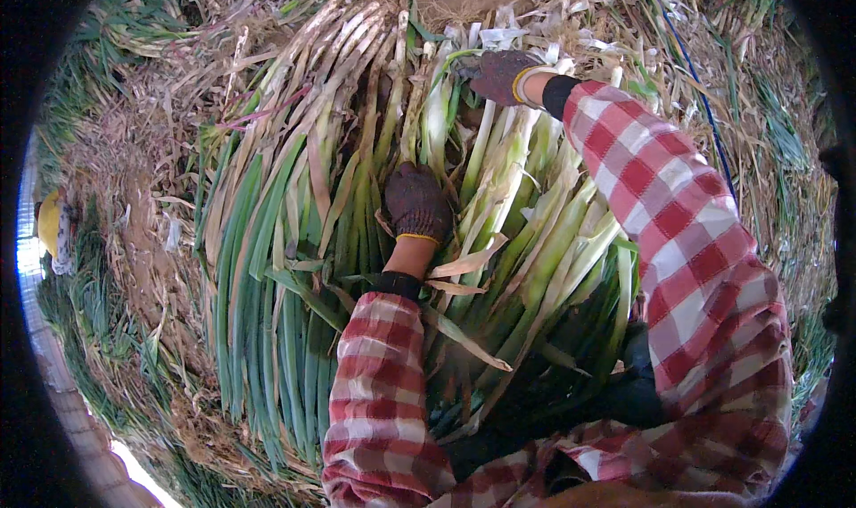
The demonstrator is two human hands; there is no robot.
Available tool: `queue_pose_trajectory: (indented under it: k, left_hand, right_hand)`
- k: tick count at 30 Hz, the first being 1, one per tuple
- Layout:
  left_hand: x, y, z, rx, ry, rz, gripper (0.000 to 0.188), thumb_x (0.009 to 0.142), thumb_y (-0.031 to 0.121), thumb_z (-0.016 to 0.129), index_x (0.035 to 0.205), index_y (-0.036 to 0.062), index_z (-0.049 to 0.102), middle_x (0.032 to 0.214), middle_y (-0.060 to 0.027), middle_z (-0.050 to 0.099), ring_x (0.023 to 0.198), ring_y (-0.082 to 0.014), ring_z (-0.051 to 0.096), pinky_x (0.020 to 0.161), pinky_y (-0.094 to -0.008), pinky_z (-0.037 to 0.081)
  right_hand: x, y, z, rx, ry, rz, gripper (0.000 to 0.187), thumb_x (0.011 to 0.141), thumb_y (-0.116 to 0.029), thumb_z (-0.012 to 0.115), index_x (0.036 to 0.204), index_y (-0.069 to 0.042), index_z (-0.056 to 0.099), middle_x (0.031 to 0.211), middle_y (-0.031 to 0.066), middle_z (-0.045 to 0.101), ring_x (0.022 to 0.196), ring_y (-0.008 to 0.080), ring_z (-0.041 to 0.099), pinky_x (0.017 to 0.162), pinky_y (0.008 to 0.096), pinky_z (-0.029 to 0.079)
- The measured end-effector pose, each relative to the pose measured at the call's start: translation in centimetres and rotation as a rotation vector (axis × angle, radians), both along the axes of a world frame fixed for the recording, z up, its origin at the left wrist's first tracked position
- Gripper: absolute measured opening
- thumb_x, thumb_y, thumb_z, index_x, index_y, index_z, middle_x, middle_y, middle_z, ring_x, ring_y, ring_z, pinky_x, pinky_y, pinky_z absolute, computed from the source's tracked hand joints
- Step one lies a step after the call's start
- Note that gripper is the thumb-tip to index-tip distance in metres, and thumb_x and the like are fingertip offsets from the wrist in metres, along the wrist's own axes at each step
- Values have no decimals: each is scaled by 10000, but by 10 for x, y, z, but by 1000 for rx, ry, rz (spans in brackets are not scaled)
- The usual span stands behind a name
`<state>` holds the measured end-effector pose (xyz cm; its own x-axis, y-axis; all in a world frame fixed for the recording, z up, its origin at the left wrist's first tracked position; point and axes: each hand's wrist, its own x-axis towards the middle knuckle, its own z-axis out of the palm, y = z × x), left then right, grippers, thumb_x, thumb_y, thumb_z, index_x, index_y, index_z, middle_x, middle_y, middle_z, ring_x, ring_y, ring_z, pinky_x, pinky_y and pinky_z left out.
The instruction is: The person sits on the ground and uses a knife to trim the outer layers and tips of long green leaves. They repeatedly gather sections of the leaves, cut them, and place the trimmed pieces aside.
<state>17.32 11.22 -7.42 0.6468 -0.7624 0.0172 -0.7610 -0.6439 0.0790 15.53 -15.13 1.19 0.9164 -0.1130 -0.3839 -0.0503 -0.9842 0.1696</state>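
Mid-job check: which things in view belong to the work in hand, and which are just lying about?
Apparently in the work:
- left hand in a dark brown knitted glove, among the stalks
- right hand in a matching glove, near the stalks' far ends
- long, leafy green-and-white stalks

Apparently just lying about:
- thin blue cord, right
- dry brown leaf litter
- rounded yellow object, far left

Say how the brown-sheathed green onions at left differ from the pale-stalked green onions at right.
The brown-sheathed green onions have papery, dry stalks; the pale-stalked green onions look barer and whiter. The left ones' leaves show clearly; the right ones' lower ends lie in shadow. Both are long and bunched.
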Motion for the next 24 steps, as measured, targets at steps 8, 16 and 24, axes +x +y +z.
queue_pose_trajectory:
  k: [8,16,24]
  left_hand:
    - [-3,-5,7,88,103,20,235,846,159,576,1030,42,663,1068,-185,598,951,-350,611,829,-426,510]
    - [-10,-3,23,1,388,-15,321,837,224,617,1095,33,617,1124,-225,611,1002,-406,631,861,-488,514]
    - [-22,14,36,-25,711,-95,356,875,281,601,1164,78,554,1043,-268,645,957,-473,617,860,-521,498]
  right_hand:
    - [7,3,-21,48,-160,-368,412,901,-345,499,1074,-13,672,1109,205,663,977,377,664,832,500,523]
    - [-33,3,6,25,-57,-141,396,921,-366,512,1133,-42,596,1066,251,636,967,402,648,813,504,511]
    - [-97,61,73,453,-27,-297,476,930,-417,535,1179,-12,504,796,224,650,783,421,648,714,505,495]
